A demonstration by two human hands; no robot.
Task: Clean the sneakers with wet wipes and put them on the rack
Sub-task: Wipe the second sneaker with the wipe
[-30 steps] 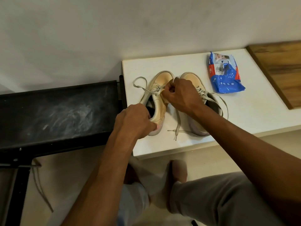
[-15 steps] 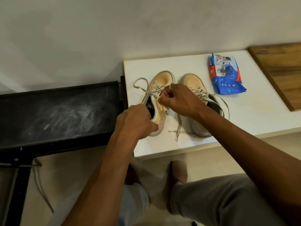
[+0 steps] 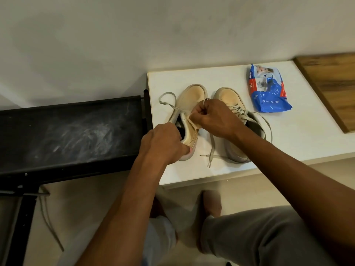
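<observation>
Left hand (image 3: 163, 144) grips the heel of the left sneaker (image 3: 192, 96), fingers curled round the back of it. The shoe sits sole-down on the white table (image 3: 297, 143), toe pointing to the wall. Right hand (image 3: 213, 120) is just ahead of that grip over the lace area, fingers curled tight and pinching a pale wad (image 3: 192, 120) against the shoe. We cannot tell if the wad is a wipe or part of the shoe. Counts: two hands, two sneakers, one wipes pack, one table, one rack, one board. The right sneaker (image 3: 228, 96) stands just right of the grip, parallel to the held one, close beside it but apart, partly under the right wrist. A loose lace loop (image 3: 167, 98) lies ahead-left of the grip, and a lace end (image 3: 211, 148) trails on the table right of it, between the shoes. The blue wipes pack (image 3: 269, 95) lies well right and ahead of the grip, flat and crumpled; we cannot see what is inside. The sneaker openings look dark, contents not visible. The black rack (image 3: 67, 131) runs off to the left of the grip, its end post just beside the table's left edge, its top shelf scuffed whitish. The grip sits at the table's left edge, near the front-left corner. Bare white top shows right of the right sneaker, up to the wooden board (image 3: 336, 89) at far right. Below the grip we see grey trouser legs (image 3: 259, 237).
</observation>
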